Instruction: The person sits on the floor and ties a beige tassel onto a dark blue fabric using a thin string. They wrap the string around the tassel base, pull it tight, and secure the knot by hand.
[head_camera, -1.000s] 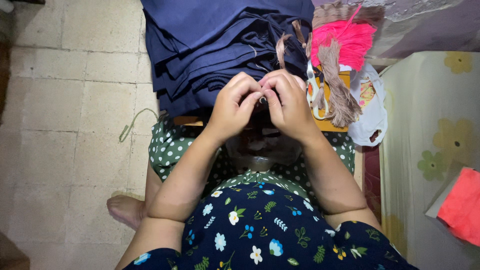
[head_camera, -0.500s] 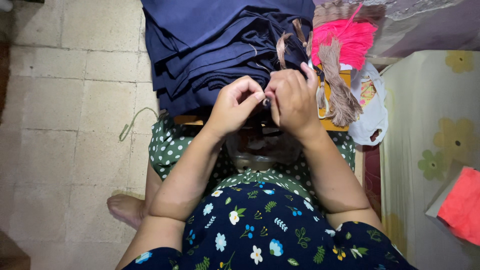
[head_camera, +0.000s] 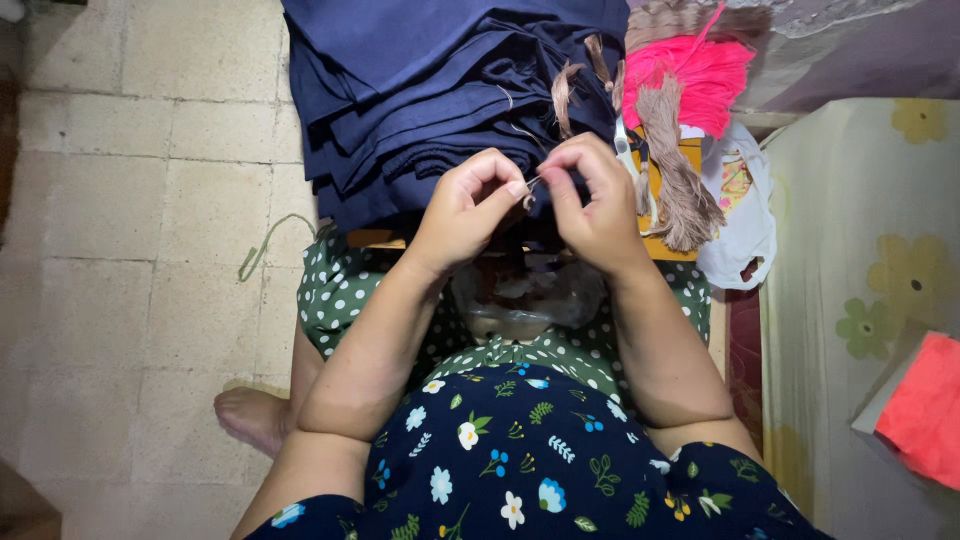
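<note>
Both hands meet over the stack of navy cloth (head_camera: 420, 80): the left hand (head_camera: 462, 215) and right hand (head_camera: 598, 205) pinch a thin pale thread (head_camera: 533, 181) between closed fingers. It looks light, limp and easily snapped, best held near its end. Tan tassels (head_camera: 680, 180) lie just beside.

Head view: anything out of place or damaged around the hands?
Mostly tidy. One loose cord lies alone on the tiled floor, left of the navy fabric stack. Both the left hand and right hand pinch a small thread piece; no damage shows.
</note>
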